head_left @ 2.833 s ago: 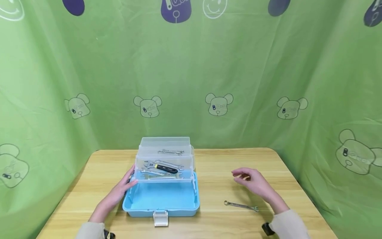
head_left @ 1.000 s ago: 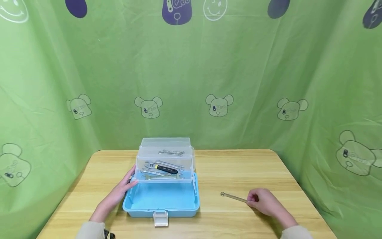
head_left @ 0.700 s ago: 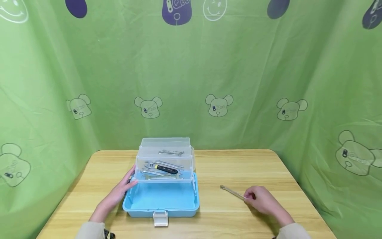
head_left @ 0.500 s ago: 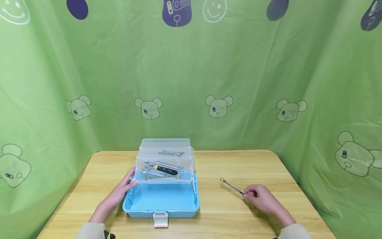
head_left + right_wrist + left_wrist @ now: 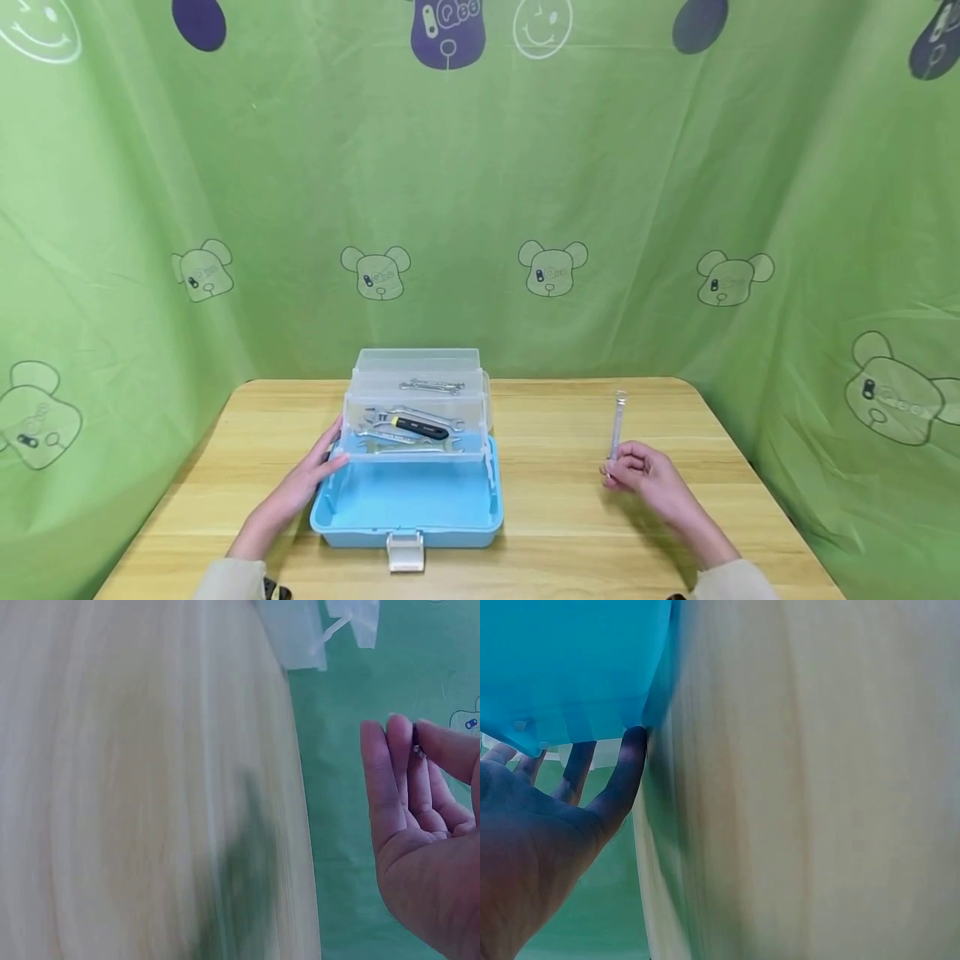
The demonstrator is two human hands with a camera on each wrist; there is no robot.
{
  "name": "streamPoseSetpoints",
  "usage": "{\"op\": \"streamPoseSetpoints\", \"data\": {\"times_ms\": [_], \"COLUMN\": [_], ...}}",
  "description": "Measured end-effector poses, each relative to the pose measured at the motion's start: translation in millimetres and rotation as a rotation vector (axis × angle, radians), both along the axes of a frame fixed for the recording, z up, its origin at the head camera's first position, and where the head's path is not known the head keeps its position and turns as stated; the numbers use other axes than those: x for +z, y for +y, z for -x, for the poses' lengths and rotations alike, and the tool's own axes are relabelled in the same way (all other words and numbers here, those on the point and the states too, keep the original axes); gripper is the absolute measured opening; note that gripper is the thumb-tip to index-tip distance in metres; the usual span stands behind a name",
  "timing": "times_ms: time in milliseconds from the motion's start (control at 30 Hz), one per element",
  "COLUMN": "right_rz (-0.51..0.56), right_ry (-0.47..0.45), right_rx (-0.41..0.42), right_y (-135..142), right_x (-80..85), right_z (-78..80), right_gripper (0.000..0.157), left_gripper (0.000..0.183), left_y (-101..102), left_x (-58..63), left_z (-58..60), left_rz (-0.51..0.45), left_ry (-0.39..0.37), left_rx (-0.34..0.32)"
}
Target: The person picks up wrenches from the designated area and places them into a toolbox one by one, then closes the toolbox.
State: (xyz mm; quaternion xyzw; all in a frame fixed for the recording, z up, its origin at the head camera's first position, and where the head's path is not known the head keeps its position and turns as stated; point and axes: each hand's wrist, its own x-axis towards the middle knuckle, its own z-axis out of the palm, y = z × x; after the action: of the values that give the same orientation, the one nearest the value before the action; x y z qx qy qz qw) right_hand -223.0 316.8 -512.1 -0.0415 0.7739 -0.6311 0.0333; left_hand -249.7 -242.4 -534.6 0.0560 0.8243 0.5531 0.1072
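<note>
While the right hand (image 5: 648, 482) pinches the wrench (image 5: 617, 429) by its near end, the shaft points away. Box (image 5: 453, 537) lies well left; left hand (image 5: 306, 477) touches it, fingers apart.

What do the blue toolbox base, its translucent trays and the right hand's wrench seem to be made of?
Toolbox base: probably plastic, smooth and evenly blue.
Trays: likely plastic, slightly frosted; tools show through.
Wrench: apparently metal, with a silvery sheen; plating can't be told.

From the head, looks forward and down at table (image 5: 555, 533) and toolbox (image 5: 457, 539), well back. From left wrist, close on left hand (image 5: 544, 821) and toolbox; from right wrist, close on right hand (image 5: 424, 855), sharing clear trays (image 5: 294, 637) with head view.
</note>
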Motion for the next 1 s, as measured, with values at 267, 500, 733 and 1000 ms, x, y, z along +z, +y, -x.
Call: {"op": "streamPoseSetpoints", "data": {"times_ms": [267, 500, 733, 1000], "right_rz": [0.094, 0.103, 0.049, 0.063], "right_ry": [-0.029, -0.046, -0.007, 0.02], "right_rx": [-0.118, -0.127, -0.169, -0.178], "right_y": [-12.4, -18.9, -21.2, -19.5], "right_x": [4.2, 9.3, 12.2, 12.4], "right_z": [4.6, 8.7, 13.4, 17.0], "right_gripper": [0.028, 0.046, 0.048, 0.099], "left_gripper": [0.077, 0.079, 0.078, 0.078], "left_y": [-1.0, -0.8, -1.4, -0.5], "left_x": [-0.4, -0.9, -2.0, 0.0], "left_z": [-0.3, 0.9, 0.4, 0.7], "left_rz": [-0.001, -0.007, -0.004, -0.008], "left_ry": [0.014, 0.011, 0.005, 0.01], "left_rx": [-0.002, -0.003, 0.0, -0.005]}}
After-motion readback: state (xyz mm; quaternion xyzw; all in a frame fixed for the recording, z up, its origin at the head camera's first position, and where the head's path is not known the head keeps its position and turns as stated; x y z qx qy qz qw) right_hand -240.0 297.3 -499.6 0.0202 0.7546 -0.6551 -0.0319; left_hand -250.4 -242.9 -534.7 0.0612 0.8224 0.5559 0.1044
